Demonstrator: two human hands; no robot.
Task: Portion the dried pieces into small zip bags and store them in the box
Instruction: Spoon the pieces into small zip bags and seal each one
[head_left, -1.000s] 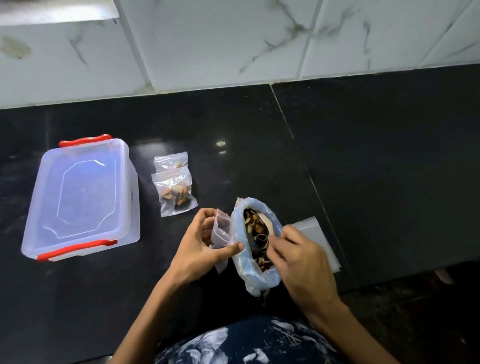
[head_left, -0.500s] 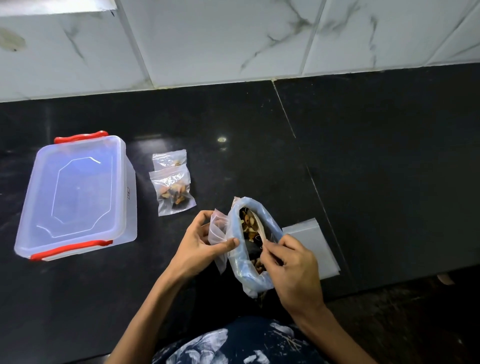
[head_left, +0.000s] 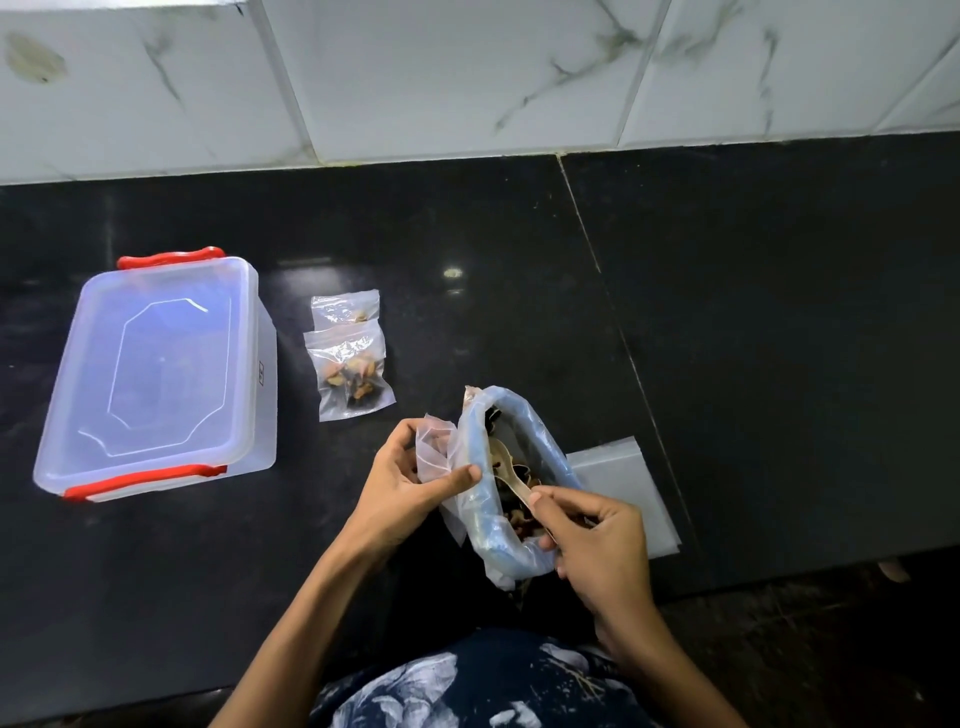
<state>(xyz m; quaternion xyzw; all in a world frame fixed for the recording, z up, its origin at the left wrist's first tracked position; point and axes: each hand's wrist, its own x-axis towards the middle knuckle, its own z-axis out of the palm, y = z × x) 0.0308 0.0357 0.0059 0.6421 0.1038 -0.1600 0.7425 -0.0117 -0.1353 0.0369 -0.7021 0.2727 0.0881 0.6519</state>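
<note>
A large clear-blue bag of dried pieces stands open at the counter's near edge. My left hand grips a small empty zip bag together with the big bag's left rim. My right hand pinches the handle of a pale spoon whose bowl lies inside the big bag among the pieces. Two filled small zip bags lie flat to the upper left. The clear storage box with red clips has its lid on, at the far left.
A stack of empty zip bags lies on the black counter just right of the big bag. A white marble-tiled wall backs the counter. The counter's front edge runs just below my hands.
My right hand has drawn back toward me out of the big bag, and the spoon it holds now shows inside the bag. The left hand keeps the same hold.
</note>
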